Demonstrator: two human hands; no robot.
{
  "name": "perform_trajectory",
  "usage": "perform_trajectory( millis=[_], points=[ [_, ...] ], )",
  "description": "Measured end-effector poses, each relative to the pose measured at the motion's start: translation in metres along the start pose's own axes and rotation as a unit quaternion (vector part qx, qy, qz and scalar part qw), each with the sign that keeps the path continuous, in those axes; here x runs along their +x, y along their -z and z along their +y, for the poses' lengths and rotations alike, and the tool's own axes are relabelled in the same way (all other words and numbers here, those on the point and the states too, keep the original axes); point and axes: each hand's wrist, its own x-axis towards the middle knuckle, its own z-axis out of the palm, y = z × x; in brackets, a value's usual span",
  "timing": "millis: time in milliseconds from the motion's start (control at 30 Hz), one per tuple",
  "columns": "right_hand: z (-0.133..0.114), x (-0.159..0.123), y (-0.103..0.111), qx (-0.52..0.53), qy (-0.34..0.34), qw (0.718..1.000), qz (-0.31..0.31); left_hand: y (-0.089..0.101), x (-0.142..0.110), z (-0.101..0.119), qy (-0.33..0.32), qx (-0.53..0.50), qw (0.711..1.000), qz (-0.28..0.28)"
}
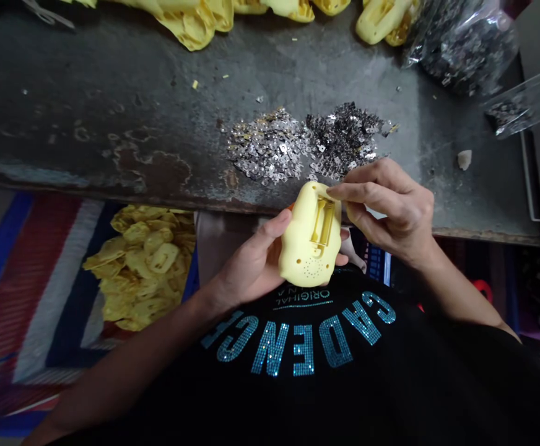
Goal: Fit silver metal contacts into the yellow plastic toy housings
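My left hand (pixel 256 260) is wrapped around a yellow plastic shell (pixel 300 248), holding it tilted just off the table's front edge. The shell has a long battery compartment, screw holes and a cluster of small speaker holes. At the compartment's far end, the fingertips of my right hand (pixel 386 204) are pinched together against the shell. Whatever lies between them is too small or hidden to make out. Just beyond the shell are a pile of silvery metal contact pieces (pixel 270 148) and a darker pile of small metal pieces (pixel 348 139).
More yellow shells (pixel 195 21) line the back of the worn metal table (pixel 88 111). Clear bags of metal parts (pixel 469 49) stand at the back right. Below left, yellow plastic parts (pixel 147 266) are heaped by a striped woven sheet (pixel 42 279). A pale chip (pixel 464 160) lies right.
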Motion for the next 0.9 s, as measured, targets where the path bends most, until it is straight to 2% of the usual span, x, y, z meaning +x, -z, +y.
perform_trajectory(
  millis=[100, 167, 267, 333, 533, 667, 733, 900],
  points=[
    [0.001, -0.003, 0.000, -0.013, 0.003, 1.000, 0.003, -0.001, -0.002, 0.002, 0.000, 0.002, 1.000, 0.012],
    [0.002, -0.006, -0.004, -0.036, 0.028, 0.999, 0.006, 0.000, -0.003, 0.004, 0.002, 0.001, 1.000, 0.015],
    [0.003, -0.013, -0.012, -0.091, 0.072, 0.993, 0.028, 0.005, -0.007, 0.006, 0.025, 0.003, 1.000, -0.009],
    [0.002, -0.017, -0.017, -0.105, 0.075, 0.991, 0.034, 0.008, -0.009, 0.007, 0.026, 0.014, 0.999, -0.015],
    [0.002, -0.020, -0.019, -0.044, 0.036, 0.998, 0.040, 0.008, -0.012, 0.011, 0.022, 0.036, 0.999, -0.028],
    [0.001, -0.015, -0.015, -0.050, 0.057, 0.996, 0.043, 0.007, -0.013, 0.013, 0.018, 0.016, 0.999, -0.033],
    [-0.001, -0.009, -0.010, -0.017, 0.034, 0.999, 0.032, 0.009, -0.013, 0.013, 0.020, 0.018, 0.999, -0.037],
    [-0.006, 0.017, 0.002, 0.133, -0.116, 0.984, -0.012, 0.012, -0.013, 0.010, 0.015, 0.041, 0.998, -0.035]
  ],
)
